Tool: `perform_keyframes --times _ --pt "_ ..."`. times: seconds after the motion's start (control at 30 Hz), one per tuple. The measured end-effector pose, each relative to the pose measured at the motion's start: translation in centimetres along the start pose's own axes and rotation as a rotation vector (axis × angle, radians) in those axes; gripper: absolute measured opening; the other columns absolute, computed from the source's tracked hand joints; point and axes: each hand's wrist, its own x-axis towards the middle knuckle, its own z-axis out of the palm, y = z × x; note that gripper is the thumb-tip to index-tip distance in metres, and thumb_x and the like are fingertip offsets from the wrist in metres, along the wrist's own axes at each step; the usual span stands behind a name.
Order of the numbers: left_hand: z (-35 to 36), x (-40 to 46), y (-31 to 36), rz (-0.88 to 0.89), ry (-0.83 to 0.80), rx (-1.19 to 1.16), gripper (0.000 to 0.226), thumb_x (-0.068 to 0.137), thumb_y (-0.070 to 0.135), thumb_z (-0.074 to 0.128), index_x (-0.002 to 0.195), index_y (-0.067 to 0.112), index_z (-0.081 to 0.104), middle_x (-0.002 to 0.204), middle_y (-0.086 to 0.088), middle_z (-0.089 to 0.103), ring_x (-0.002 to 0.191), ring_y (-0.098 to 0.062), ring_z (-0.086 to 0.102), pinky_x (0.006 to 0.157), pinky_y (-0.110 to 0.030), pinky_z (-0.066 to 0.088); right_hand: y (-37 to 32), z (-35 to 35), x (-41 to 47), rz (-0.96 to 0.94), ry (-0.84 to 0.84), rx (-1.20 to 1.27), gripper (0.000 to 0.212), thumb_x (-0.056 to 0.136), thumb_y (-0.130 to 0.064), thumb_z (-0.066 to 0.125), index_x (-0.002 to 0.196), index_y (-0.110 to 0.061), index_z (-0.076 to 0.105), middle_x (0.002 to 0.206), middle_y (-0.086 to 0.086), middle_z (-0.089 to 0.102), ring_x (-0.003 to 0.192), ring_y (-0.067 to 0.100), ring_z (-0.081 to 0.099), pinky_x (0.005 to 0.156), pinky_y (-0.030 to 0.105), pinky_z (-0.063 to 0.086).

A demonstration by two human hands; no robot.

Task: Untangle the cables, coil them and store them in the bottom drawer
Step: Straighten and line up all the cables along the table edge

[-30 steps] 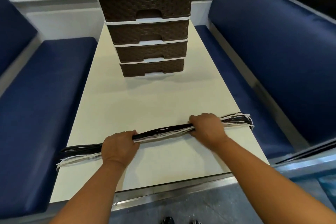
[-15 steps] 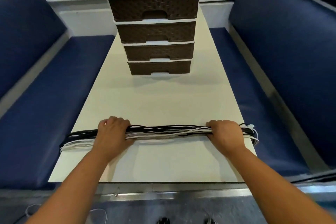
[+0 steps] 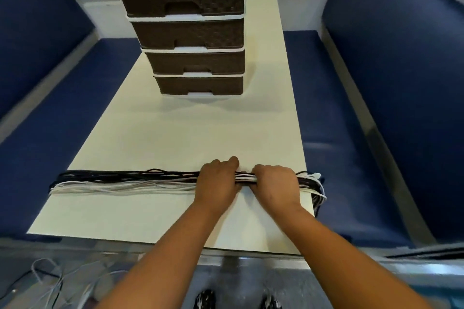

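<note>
The cables (image 3: 120,181) stretch flat across the lower frame on the table (image 3: 175,138). Right of centre, the left hand (image 3: 218,181) and right hand (image 3: 275,182) clamp the bundle side by side, probably to start folding it. The bottom drawer (image 3: 200,85), upper centre, sits closed.
</note>
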Motion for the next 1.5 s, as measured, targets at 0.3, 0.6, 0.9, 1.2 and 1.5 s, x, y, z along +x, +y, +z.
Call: perform_keyframes --times 0.3,0.6,0.9,1.2,1.5 --pt "1.0 0.4 -0.1 -0.147 0.019 0.069 0.046 0.089 0.05 0.041 0.064 0.019 0.064 0.055 -0.003 0.063 0.054 -0.03 0.059 0.049 -0.028 0.032 5.2 -0.6 -3.2 -0.013 0.223 0.167 0.02 0.071 -0.023 0.07 0.087 -0.02 0.059 0.089 -0.002 0.056 0.082 0.023 0.049 0.074 0.035 0.036" --pt "1.1 0.4 0.7 -0.197 -0.029 0.021 0.034 0.094 0.043 0.047 0.085 0.023 0.072 0.069 -0.004 0.069 0.069 -0.031 0.063 0.057 -0.03 0.038 10.5 -6.9 -2.4 -0.067 -0.091 0.249 0.014 0.082 -0.02 0.058 0.084 -0.017 0.045 0.075 -0.001 0.052 0.067 0.023 0.045 0.059 0.026 0.022" --pt "1.0 0.5 0.9 -0.205 -0.037 0.057 0.037 0.098 0.04 0.043 0.091 0.019 0.073 0.074 -0.008 0.07 0.074 -0.035 0.064 0.061 -0.033 0.043 11.7 -8.8 -3.1 -0.036 -0.099 0.412 0.021 0.084 -0.025 0.059 0.097 -0.024 0.042 0.07 -0.001 0.054 0.062 0.024 0.051 0.05 0.037 0.037" --pt "1.2 0.3 0.7 -0.154 -0.012 0.051 0.048 0.085 0.044 0.034 0.1 0.023 0.074 0.076 -0.008 0.072 0.074 -0.034 0.065 0.061 -0.032 0.042 17.0 -7.5 -2.6 0.163 -0.539 0.454 0.024 0.075 -0.036 0.061 0.073 -0.013 0.055 0.068 0.003 0.051 0.061 0.018 0.044 0.057 0.032 0.036" --pt "1.1 0.3 0.8 -0.191 -0.037 0.03 0.027 0.093 0.034 0.054 0.11 0.024 0.073 0.088 -0.008 0.074 0.085 -0.034 0.066 0.069 -0.034 0.044 18.3 -8.7 -2.8 0.227 -0.308 0.035 0.022 0.085 -0.039 0.056 0.068 -0.026 0.059 0.071 -0.006 0.059 0.087 0.021 0.049 0.075 0.037 0.03"
